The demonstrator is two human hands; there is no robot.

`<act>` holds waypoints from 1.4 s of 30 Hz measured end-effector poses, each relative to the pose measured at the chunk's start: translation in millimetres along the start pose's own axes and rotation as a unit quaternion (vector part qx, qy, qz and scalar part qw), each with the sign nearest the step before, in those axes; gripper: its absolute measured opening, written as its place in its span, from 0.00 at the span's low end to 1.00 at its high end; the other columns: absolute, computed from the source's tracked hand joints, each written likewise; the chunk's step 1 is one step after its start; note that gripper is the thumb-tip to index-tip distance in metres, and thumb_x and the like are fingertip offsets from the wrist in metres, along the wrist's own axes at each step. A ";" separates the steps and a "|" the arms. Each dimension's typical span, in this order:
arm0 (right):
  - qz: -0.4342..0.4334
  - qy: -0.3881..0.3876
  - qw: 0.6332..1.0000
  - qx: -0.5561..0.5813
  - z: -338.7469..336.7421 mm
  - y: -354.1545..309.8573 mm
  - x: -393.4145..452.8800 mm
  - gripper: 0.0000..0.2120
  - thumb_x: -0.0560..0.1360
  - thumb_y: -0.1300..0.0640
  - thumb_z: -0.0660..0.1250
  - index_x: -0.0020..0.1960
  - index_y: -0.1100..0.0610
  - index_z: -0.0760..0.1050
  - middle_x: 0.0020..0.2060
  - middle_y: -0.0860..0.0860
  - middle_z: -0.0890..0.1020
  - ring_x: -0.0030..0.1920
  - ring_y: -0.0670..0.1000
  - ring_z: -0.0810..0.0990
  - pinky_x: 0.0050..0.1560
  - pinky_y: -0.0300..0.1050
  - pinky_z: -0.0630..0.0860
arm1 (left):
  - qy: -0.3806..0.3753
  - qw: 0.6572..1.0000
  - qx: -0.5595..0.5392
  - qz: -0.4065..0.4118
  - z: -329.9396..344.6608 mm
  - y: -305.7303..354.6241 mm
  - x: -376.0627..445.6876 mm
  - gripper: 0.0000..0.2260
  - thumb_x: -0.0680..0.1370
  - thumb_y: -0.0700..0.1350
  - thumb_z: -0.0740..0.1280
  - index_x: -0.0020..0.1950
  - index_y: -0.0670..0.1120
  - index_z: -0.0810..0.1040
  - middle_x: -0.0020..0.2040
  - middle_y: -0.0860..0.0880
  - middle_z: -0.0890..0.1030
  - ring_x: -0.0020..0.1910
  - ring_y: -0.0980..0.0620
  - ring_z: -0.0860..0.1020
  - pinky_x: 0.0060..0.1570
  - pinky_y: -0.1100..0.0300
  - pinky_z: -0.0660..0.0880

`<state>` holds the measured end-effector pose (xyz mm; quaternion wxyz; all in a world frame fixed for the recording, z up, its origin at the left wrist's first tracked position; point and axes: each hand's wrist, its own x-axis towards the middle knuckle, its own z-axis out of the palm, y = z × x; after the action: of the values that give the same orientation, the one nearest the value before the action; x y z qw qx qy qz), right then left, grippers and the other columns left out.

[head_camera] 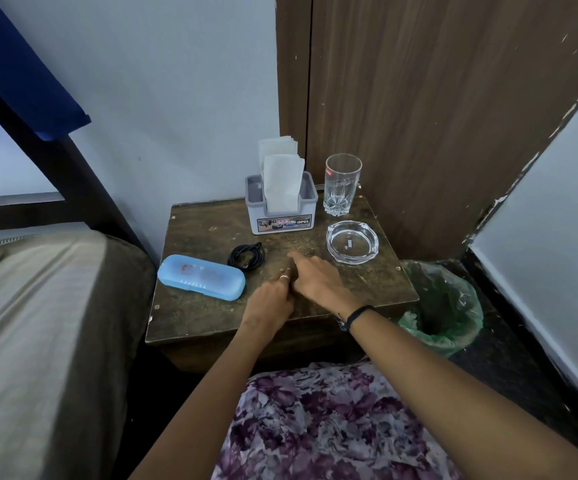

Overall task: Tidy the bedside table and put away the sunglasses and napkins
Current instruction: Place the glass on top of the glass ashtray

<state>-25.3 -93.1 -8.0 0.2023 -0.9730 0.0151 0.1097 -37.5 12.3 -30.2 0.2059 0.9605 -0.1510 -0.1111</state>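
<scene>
Both hands empty, mid-frame on the bedside table [377, 282] — left hand [269, 303] loosely curled, right hand [318, 277] flat — napkins [280, 183] upright in their holder [282, 211], blue glasses case [201, 277] closed at centre-left, presumably housing the sunglasses.

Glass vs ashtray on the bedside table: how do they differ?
The glass is tall and narrow and stands upright; the ashtray is low, wide and round. The glass sits at the back edge by the wooden panel; the ashtray lies in front of it, nearer the hands. The glass has a cut pattern at its base and a red mark at the rim; the ashtray has notches in its rim. Both are clear glass and look empty.
</scene>
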 end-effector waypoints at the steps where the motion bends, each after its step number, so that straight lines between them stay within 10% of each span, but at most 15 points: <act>1: -0.005 0.002 1.000 0.003 -1.5 0.9 -0.3 0.29 0.73 0.65 0.62 0.72 0.53 0.61 0.58 0.58 0.78 0.58 0.60 0.77 0.54 0.52 0.73 | -0.005 1.000 -0.002 -0.008 -2.9 2.6 1.5 0.13 0.76 0.39 0.59 0.61 0.42 0.71 0.55 0.40 0.79 0.52 0.40 0.79 0.50 0.46 0.76; 15: -0.014 0.178 0.973 0.147 -50.9 52.9 17.0 0.10 0.75 0.59 0.64 0.54 0.48 0.76 0.47 0.48 0.83 0.45 0.50 0.80 0.38 0.42 0.72 | 0.104 0.974 -0.200 0.029 -17.6 66.2 49.5 0.18 0.75 0.34 0.59 0.65 0.41 0.71 0.57 0.40 0.79 0.55 0.41 0.77 0.52 0.54 0.73; 20: -0.006 0.226 0.946 0.233 -56.4 74.7 36.2 0.09 0.75 0.57 0.67 0.55 0.52 0.77 0.47 0.49 0.84 0.47 0.49 0.82 0.48 0.50 0.80 | 0.132 0.959 -0.241 0.061 -17.3 78.5 68.0 0.20 0.76 0.35 0.61 0.68 0.44 0.69 0.60 0.46 0.79 0.58 0.48 0.77 0.57 0.56 0.73; 28: 0.050 0.263 0.894 0.360 -60.8 105.2 79.0 0.15 0.71 0.54 0.72 0.56 0.55 0.76 0.48 0.49 0.84 0.47 0.46 0.82 0.53 0.46 0.78 | 0.153 0.923 -0.352 0.033 -25.5 88.6 107.8 0.22 0.77 0.32 0.61 0.71 0.40 0.65 0.57 0.51 0.74 0.52 0.60 0.68 0.44 0.81 0.63; 37: 0.002 0.216 0.894 0.394 -78.4 122.7 117.9 0.33 0.67 0.55 0.76 0.67 0.59 0.65 0.61 0.54 0.76 0.55 0.49 0.76 0.53 0.39 0.74 | 0.108 0.920 -0.377 -0.009 -33.6 102.9 156.6 0.32 0.78 0.38 0.63 0.76 0.42 0.49 0.75 0.44 0.61 0.73 0.45 0.62 0.71 0.52 0.61; 42: -0.015 0.168 0.894 0.415 -81.8 125.9 132.7 0.33 0.68 0.59 0.75 0.68 0.56 0.63 0.56 0.48 0.74 0.57 0.47 0.73 0.57 0.41 0.73 | 0.094 0.920 -0.382 0.001 -34.7 104.4 174.7 0.27 0.75 0.36 0.66 0.72 0.42 0.59 0.68 0.43 0.71 0.65 0.48 0.71 0.59 0.63 0.69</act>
<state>111.8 -239.1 -13.1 0.5837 -0.8047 0.0785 -0.0743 109.0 -124.5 19.1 0.5702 0.8148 -0.0785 -0.0694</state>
